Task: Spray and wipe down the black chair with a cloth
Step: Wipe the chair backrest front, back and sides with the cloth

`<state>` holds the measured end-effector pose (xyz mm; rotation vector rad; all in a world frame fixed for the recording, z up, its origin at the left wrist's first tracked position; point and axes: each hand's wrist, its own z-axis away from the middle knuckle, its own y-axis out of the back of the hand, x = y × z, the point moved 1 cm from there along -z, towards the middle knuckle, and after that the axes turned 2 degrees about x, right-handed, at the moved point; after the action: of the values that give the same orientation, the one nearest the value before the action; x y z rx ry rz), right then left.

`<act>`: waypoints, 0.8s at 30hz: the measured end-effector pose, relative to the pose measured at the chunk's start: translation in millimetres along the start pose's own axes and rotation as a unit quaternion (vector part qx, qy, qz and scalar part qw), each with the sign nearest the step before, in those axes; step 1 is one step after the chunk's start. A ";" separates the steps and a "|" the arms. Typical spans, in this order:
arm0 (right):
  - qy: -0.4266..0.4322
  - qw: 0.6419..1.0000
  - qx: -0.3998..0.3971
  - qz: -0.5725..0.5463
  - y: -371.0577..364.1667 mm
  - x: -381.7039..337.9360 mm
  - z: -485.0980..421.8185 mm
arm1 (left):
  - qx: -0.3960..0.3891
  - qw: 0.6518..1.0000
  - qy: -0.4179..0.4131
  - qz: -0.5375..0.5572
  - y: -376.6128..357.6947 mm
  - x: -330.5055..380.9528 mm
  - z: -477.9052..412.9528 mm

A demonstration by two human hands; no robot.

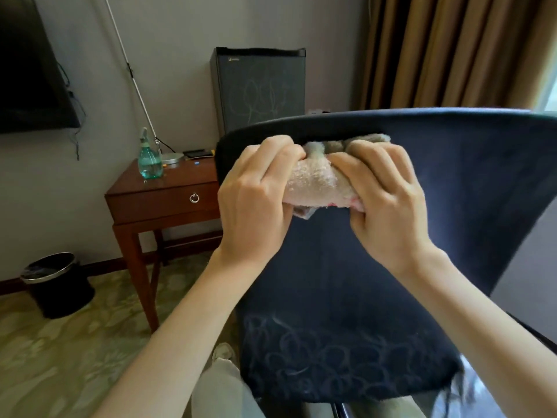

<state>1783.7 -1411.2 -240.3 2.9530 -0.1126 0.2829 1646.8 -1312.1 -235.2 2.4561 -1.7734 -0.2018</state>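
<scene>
We are gripping the cloth [316, 185] with both hands. Our left hand [256, 203] is curling its fingers tightly round the cloth's left end, and our right hand [388, 200] is closing round the right end, so neither hand is open at all. The cloth is bunching into a short roll between them, pale pink on the face toward us and grey along the top.

We are holding it right at the top rim of the black chair [467, 191], in front of the side of the chair back that is facing us. Whether it is actually pressing on the fabric we cannot tell. The chair's dark cover is hanging down below our wrists, showing a swirl pattern near its lower hem.

To the left of the chair, a green spray bottle [149, 158] is standing upright on a wooden bench [162, 200], well apart from our hands. Behind the chair, a small dark fridge [259, 89] is standing against the wall. Further left of the chair, a black bin [57, 285] is sitting on the patterned carpet [60, 357]. Behind the chair to the right, brown curtains [452, 49] are hanging.
</scene>
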 end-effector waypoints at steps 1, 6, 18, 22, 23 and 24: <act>-0.002 1.000 0.005 -0.003 -4.1 0.2 7.1 | 0.004 1.000 -0.004 -0.009 -3.2 -0.7 9.0; -0.026 0.997 -0.055 -0.038 -31.1 0.0 97.1 | -0.055 0.998 -0.009 -0.019 -33.9 -7.8 98.9; -0.056 0.963 -0.255 -0.065 -45.6 -23.4 266.1 | -0.247 0.969 -0.007 -0.001 -64.2 6.1 262.6; -0.065 0.976 -0.199 -0.059 -33.1 -11.3 226.1 | -0.194 0.980 -0.052 0.006 -57.7 6.8 215.3; -0.064 0.981 -0.177 -0.056 -28.6 -5.1 208.3 | -0.168 0.984 -0.062 0.003 -57.5 8.2 196.4; -0.062 0.985 -0.155 -0.051 -23.0 1.9 187.8 | -0.140 0.987 -0.072 -0.001 -57.0 10.3 175.1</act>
<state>1821.7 -1422.2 -425.3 2.6539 -0.0185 0.0600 1673.8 -1305.3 -417.6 2.2927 -1.6621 -0.6003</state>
